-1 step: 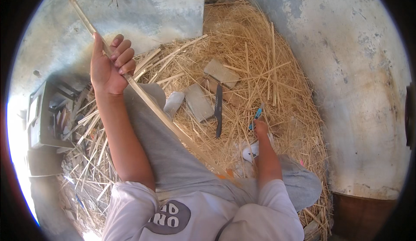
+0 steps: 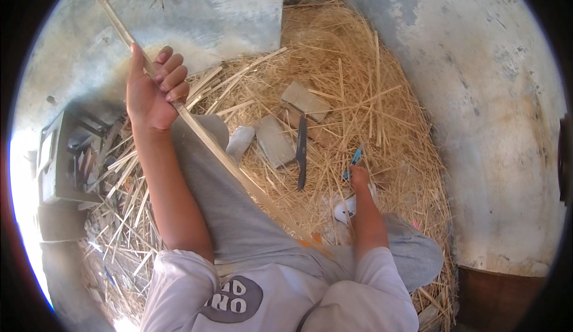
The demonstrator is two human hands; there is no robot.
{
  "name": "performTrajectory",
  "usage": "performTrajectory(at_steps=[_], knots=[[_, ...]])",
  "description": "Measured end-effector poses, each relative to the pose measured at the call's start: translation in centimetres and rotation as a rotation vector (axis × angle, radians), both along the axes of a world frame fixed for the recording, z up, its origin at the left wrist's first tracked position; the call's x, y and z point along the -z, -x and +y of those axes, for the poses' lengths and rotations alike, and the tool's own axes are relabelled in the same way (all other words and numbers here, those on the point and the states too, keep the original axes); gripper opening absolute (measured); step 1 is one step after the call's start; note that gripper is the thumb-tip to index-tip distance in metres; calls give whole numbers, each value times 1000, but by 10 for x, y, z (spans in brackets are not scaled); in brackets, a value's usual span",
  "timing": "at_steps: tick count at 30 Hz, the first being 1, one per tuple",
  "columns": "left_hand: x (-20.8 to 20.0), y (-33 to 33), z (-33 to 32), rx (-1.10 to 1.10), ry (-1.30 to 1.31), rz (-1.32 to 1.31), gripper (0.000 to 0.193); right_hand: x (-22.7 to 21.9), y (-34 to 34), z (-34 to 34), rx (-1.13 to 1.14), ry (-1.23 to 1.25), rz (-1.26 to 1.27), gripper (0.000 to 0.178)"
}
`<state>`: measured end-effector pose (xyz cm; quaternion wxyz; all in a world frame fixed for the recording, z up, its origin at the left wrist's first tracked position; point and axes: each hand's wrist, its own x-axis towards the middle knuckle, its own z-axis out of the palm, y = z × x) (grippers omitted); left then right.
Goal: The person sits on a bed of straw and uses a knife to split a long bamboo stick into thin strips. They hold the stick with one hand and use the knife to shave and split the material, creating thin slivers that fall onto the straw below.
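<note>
My left hand (image 2: 156,93) is raised at the upper left, its fingers curled round a long, pale bamboo strip (image 2: 215,150). The strip slants from the far left down across my grey trouser leg to my lap. At the lower right, my right hand (image 2: 359,178) is closed on a blue-and-black utility knife (image 2: 358,153), which points away from me. The knife is apart from the strip. Between my hands lies a long black knife-like tool (image 2: 302,153), its far end beside the grey bricks (image 2: 275,143).
Straw-like shavings (image 2: 352,51) cover the floor, with loose strips (image 2: 224,87) at the left. Worn walls (image 2: 489,105) rise at the right and behind. A wooden frame (image 2: 55,159) stands at far left. My feet, one in a white shoe (image 2: 344,210), rest among the shavings.
</note>
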<state>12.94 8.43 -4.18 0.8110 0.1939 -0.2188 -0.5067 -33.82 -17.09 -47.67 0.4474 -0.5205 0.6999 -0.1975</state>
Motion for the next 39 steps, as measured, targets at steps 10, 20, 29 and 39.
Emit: performTrajectory(at_steps=[10, 20, 29, 39], knots=[[2, 20, -24, 37, 81, 19, 61, -40, -38, 15, 74, 280, 427, 28], [-16, 100, -49, 104, -31, 89, 79, -110, -65, -12, -17, 183, 306, 30], [26, 160, -65, 183, 74, 108, 51, -197, -108, -4, -40, 64, -562, 20], [10, 173, -53, 117, -132, -22, 37, -116, -124, 64, -290, 908, 638, 36]])
